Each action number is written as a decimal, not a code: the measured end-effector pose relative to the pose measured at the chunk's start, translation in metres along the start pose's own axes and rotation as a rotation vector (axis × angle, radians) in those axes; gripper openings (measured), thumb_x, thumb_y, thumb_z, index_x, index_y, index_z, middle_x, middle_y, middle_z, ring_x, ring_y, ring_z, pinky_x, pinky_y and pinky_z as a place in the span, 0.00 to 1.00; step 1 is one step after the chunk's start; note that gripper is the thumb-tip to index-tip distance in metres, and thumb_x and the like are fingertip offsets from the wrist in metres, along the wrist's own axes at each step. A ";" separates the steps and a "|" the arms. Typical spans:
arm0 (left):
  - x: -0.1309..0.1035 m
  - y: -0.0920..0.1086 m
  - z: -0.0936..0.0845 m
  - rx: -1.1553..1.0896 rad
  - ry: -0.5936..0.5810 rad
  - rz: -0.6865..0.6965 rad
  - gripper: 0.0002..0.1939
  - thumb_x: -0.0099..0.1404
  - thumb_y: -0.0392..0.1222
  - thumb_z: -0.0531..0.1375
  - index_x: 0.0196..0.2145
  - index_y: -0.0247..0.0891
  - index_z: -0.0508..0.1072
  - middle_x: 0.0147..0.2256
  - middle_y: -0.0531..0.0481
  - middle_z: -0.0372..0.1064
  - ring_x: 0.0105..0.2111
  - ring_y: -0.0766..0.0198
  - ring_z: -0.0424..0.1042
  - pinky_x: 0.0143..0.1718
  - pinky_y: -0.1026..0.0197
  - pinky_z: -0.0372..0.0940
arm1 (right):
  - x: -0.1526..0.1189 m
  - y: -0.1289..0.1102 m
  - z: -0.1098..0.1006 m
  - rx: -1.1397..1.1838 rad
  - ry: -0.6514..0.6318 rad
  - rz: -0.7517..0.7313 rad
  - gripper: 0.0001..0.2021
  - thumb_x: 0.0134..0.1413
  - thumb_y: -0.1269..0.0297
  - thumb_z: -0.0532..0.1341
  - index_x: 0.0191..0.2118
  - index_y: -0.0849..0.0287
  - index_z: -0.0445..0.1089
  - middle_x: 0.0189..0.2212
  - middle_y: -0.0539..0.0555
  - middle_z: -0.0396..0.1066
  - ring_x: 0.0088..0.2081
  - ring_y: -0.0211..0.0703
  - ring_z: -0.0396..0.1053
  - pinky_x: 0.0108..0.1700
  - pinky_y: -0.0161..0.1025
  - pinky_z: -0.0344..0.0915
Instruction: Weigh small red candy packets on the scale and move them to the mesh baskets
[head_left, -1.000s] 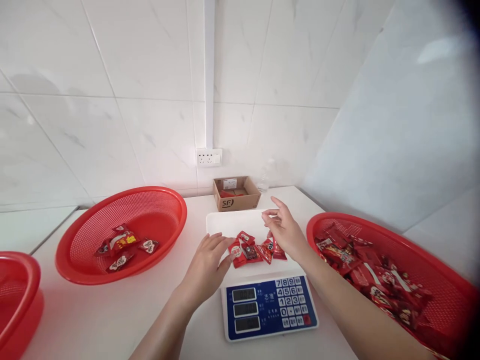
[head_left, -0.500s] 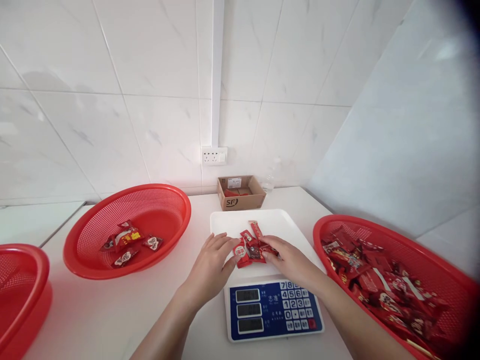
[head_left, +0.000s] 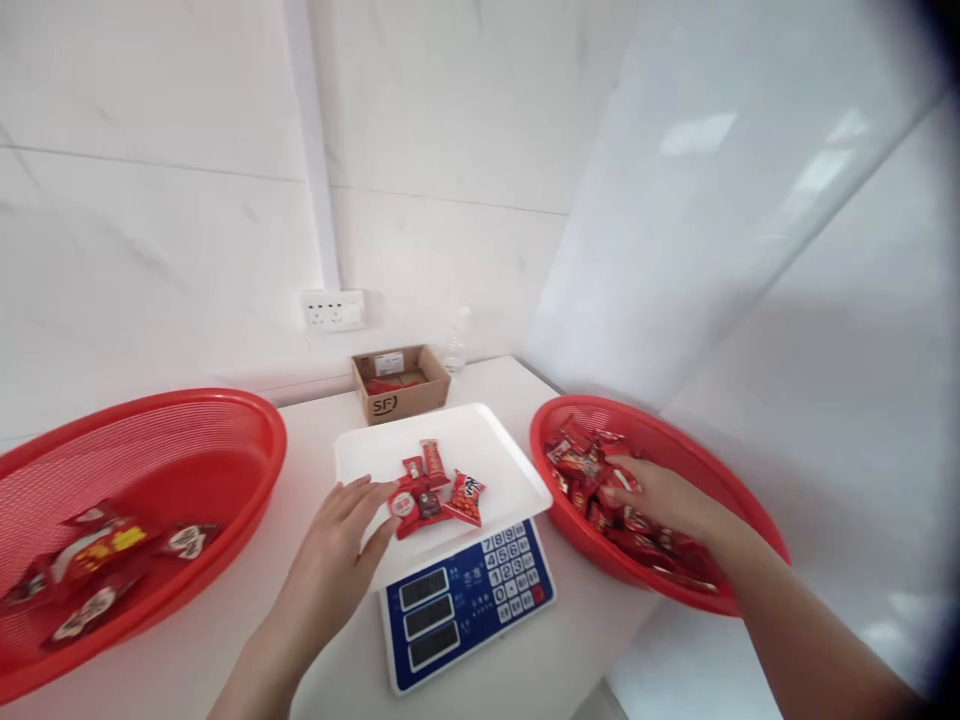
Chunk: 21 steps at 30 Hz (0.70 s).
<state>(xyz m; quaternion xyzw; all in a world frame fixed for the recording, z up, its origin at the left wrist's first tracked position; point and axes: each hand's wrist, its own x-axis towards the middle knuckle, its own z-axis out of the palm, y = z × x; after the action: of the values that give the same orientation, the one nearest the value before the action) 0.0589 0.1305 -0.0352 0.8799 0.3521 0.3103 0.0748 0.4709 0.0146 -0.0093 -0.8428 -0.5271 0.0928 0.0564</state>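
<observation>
Several red snack packets [head_left: 428,503] lie on the white tray [head_left: 501,455] of a scale with a blue keypad panel [head_left: 469,600]. My left hand [head_left: 341,540] is at the tray's left edge, fingers apart, fingertips beside the packet with a round white label. Over the right red basket [head_left: 750,500], my right hand [head_left: 660,497] reaches in among many red packets [head_left: 577,465]. Its fingertips are at a red and white packet [head_left: 624,482], with finger and thumb around it.
A larger red basket [head_left: 262,470] with a few packets stands at the left. Behind the scale are an open cardboard box [head_left: 405,402] and a clear plastic bottle [head_left: 455,345], near the tiled wall.
The view has turned right. My right hand has left the packets on the tray and moved into the right basket. One packet now lies apart on the tray's right. My left hand stays beside the tray packets.
</observation>
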 end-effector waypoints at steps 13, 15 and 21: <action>0.000 -0.001 0.001 0.025 -0.014 0.027 0.17 0.69 0.47 0.50 0.52 0.45 0.68 0.49 0.47 0.72 0.53 0.51 0.68 0.53 0.44 0.64 | -0.003 0.049 0.028 0.243 -0.034 0.075 0.20 0.45 0.64 0.59 0.47 0.58 0.70 0.44 0.57 0.75 0.47 0.52 0.72 0.48 0.45 0.65; 0.000 -0.001 0.002 0.017 -0.007 0.032 0.17 0.69 0.47 0.50 0.52 0.45 0.68 0.49 0.47 0.72 0.52 0.51 0.69 0.53 0.44 0.64 | -0.003 0.048 0.023 0.287 0.039 0.084 0.15 0.45 0.62 0.58 0.41 0.57 0.71 0.41 0.56 0.76 0.44 0.51 0.73 0.45 0.45 0.67; 0.000 -0.001 0.002 0.010 -0.015 0.037 0.16 0.69 0.48 0.50 0.51 0.45 0.69 0.48 0.47 0.73 0.52 0.51 0.69 0.53 0.44 0.64 | -0.005 0.041 0.008 0.428 0.178 0.173 0.11 0.48 0.60 0.53 0.35 0.56 0.68 0.28 0.52 0.75 0.19 0.41 0.69 0.26 0.40 0.67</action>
<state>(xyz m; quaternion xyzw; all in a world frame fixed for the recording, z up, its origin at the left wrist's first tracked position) 0.0596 0.1313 -0.0367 0.8888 0.3369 0.3033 0.0672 0.5029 -0.0079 -0.0248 -0.8584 -0.4145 0.1323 0.2718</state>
